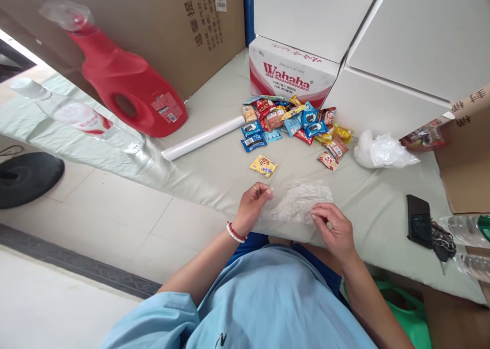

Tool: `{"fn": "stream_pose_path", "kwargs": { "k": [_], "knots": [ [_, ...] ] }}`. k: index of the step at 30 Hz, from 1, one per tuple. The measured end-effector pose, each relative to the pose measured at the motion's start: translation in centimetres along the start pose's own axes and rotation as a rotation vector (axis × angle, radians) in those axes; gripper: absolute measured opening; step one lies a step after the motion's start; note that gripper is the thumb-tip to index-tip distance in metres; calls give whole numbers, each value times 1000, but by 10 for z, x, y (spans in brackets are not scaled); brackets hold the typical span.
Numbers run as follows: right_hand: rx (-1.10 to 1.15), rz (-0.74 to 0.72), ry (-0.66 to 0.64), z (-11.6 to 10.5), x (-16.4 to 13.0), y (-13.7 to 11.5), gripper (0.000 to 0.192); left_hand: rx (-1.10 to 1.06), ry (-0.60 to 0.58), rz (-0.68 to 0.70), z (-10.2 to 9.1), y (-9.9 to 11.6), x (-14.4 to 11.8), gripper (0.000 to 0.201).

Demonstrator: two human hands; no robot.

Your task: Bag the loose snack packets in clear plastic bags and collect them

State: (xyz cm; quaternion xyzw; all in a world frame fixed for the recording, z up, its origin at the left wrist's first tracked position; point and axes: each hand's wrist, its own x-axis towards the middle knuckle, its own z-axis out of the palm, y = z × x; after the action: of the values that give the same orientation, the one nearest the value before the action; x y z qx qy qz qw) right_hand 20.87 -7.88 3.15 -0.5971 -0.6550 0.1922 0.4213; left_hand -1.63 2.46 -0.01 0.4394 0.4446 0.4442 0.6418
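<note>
Pinched between both hands, a thin clear plastic bag (299,202) lies low in the middle of the frame, at the near edge of the pale tabletop (214,170). At its left edge, the left hand (252,205), with a bead bracelet at the wrist, closes fingertips and thumb on the film. At its right edge, the right hand (334,228) does the same, so each grip is closed tight on the bag. It looks flat and empty, not yet opened wide.

Across the picture from the left: a red detergent jug (126,81) and a clear water bottle (76,117) lie on their sides at upper left, then a white roll (202,137). One yellow snack packet (263,165) sits apart, just beyond the bag. A heap of small wrapped snacks (294,122) lies further back, centre, in front of a white and red carton (291,71). Nothing appears packed so far. A crumpled plastic bag (383,151) rests to the right, and a dark phone (418,220) with keys (443,242) at lower right.
</note>
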Motion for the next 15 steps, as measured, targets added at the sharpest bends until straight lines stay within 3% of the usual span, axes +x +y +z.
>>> {"fn": "stream_pose_path", "kwargs": {
  "k": [3,6,10,15],
  "knots": [
    [-65,-33,28,9,11,-4,29,49,-167,7,14,0,-10,32],
    [-74,-112,-42,23,30,-8,22,35,-233,4,24,0,-16,33],
    [-29,-165,-7,23,31,-8,22,-35,-131,17,13,0,-12,32],
    [-10,-105,22,-12,-15,1,21,-32,100,42,-23,-4,-11,29]
  ]
}}
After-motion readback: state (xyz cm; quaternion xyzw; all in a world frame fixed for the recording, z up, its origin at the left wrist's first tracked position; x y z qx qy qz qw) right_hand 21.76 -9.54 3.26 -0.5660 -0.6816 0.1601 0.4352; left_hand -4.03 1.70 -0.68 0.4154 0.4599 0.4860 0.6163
